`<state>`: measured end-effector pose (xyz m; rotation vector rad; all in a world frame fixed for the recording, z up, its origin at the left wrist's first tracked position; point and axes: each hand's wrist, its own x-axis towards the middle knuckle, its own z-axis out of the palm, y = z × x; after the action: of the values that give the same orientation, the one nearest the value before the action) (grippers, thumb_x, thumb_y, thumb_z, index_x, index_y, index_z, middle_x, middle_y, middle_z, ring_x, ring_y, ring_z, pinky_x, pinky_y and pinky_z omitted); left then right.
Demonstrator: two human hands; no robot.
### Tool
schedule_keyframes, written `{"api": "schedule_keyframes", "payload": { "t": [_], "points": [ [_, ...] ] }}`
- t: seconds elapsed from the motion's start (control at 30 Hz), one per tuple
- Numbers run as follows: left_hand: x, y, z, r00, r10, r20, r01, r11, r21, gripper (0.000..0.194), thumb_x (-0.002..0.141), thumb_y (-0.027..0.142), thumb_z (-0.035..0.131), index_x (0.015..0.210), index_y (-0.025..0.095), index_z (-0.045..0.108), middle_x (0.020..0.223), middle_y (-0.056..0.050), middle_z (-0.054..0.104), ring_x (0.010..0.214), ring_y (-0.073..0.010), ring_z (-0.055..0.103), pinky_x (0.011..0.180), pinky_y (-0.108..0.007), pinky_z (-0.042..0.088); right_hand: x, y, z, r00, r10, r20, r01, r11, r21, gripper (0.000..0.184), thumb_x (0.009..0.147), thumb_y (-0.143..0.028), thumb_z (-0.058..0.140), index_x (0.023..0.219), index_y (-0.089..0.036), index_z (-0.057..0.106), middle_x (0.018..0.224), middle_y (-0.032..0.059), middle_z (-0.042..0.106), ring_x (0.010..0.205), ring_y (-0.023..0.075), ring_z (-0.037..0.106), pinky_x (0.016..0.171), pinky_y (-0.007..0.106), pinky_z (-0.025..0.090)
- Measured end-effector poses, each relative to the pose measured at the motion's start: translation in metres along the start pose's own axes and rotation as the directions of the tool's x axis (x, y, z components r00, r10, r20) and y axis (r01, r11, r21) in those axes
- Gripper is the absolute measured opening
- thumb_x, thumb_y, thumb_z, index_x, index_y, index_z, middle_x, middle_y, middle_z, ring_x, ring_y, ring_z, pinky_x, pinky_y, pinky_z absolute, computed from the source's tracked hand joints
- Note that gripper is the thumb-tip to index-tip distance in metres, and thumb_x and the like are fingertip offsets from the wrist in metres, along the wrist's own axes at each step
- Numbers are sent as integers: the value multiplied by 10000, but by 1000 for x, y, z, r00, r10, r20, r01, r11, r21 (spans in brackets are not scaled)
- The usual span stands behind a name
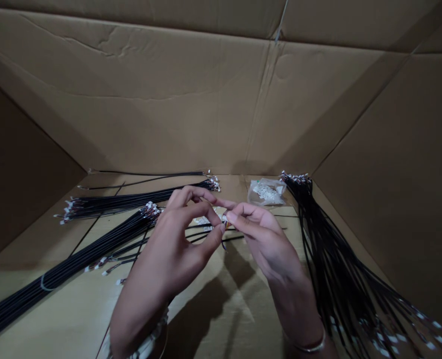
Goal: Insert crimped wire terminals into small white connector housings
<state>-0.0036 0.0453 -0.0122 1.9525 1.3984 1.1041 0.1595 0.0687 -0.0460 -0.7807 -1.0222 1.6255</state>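
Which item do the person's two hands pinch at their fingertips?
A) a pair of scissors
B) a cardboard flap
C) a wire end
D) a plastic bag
C: the left hand and right hand meet at their fingertips on a wire end.

Hands (179, 239) pinching a wire connector (225, 224), black wire bundles (108, 205), cardboard box (168, 99)

Quick count from my bench: two hands, the left hand (168, 244) and the right hand (267, 244), pinching one wire end (225, 224). One bangle (310, 347), one cardboard box (146, 99), three thick bundles of black wires (74, 264), two loose black wires (146, 174), one clear plastic bag (280, 198) of white connectors (266, 192), too many to count.
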Motion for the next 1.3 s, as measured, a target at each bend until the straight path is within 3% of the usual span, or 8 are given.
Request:
{"api": "schedule_keyframes", "payload": {
  "t": [0.33,0.73,1.07,1.3],
  "points": [
    [3,-5,-1,1000,-5,-14,5,1000,29,163,875,364,696,761,248,706,1159,-64,682,1138,-279,640,1030,-461,506,-7,-4,0,994,-101,-30,94,976,-194,184,899,-304,772,731,-235,747,1292,78,783,1259,281,675,1160,497,386],
    [-3,8,13,994,-4,-108,-11,991,-136,105,945,312,710,856,273,748,1233,-24,679,1227,-241,641,1103,-435,475,-9,-12,-2,991,-102,-92,107,993,52,183,872,-241,787,690,-245,765,1182,37,824,1252,257,690,1182,460,401],
    [-2,12,21,994,-72,-87,46,962,-270,95,944,325,715,862,309,760,1271,2,682,1303,-249,609,1160,-467,432,-14,-19,0,988,-112,-106,118,992,49,189,882,-261,769,693,-242,771,1197,52,819,1263,275,679,1188,490,395],
    [-5,15,21,983,-22,-183,-2,992,-128,95,918,297,723,824,284,728,1292,-4,653,1313,-235,585,1128,-421,432,-16,-15,2,987,-92,-136,99,994,47,153,850,-271,812,703,-243,781,1207,38,819,1291,278,668,1187,473,392]
  ]
}}
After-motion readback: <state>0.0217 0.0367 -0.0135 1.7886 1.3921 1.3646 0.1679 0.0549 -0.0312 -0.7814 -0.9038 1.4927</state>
